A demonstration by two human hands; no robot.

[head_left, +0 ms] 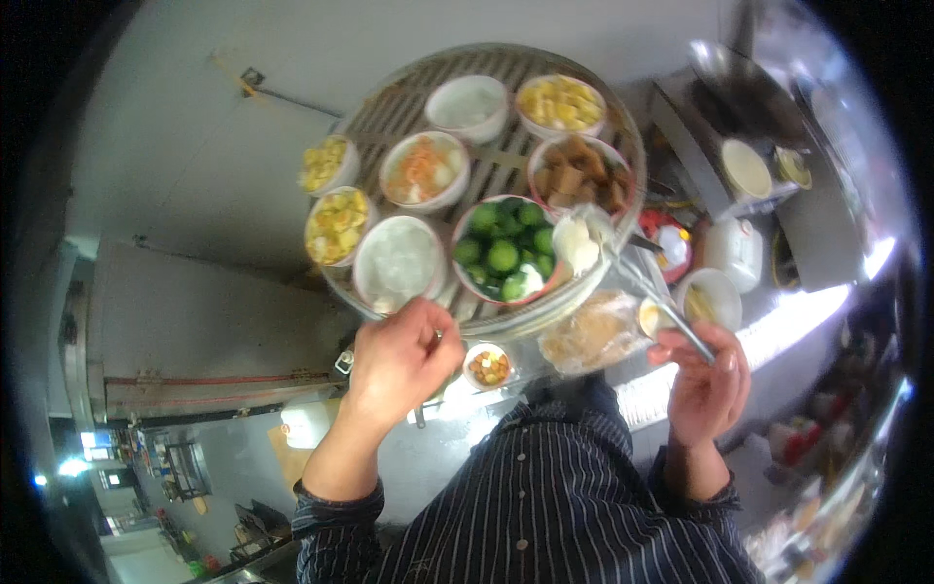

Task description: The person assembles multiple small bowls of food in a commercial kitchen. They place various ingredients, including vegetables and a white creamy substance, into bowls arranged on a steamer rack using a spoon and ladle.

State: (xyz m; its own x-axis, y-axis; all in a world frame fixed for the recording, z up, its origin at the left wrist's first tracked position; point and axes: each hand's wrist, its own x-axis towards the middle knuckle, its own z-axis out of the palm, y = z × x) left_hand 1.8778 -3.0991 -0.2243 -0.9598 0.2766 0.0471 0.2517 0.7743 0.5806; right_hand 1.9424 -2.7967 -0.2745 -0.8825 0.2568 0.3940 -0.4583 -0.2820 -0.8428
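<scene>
My right hand (pixel 702 380) pinches the long metal handle of a spoon (pixel 662 300). A white lump (pixel 582 243) sits at its far end, over the right rim of a bowl of round green vegetable pieces (pixel 501 251); a little white lies among them too. My left hand (pixel 407 358) is closed, fingers curled, just in front of a bowl of whitish translucent contents (pixel 397 263); whatever the fingers hold is hidden. Behind the green pieces stands a bowl of brown chunks (pixel 579 177). A bowl with orange and white bits (pixel 424 173) is further left.
The bowls stand on a round slatted rack (pixel 506 156). Bowls of yellow pieces (pixel 561 103) sit at its back and left. Below the rack are a small bowl of diced bits (pixel 488 366), a plastic bag (pixel 593 331) and a white bowl (pixel 710 297). A white jug (pixel 734 255) stands right.
</scene>
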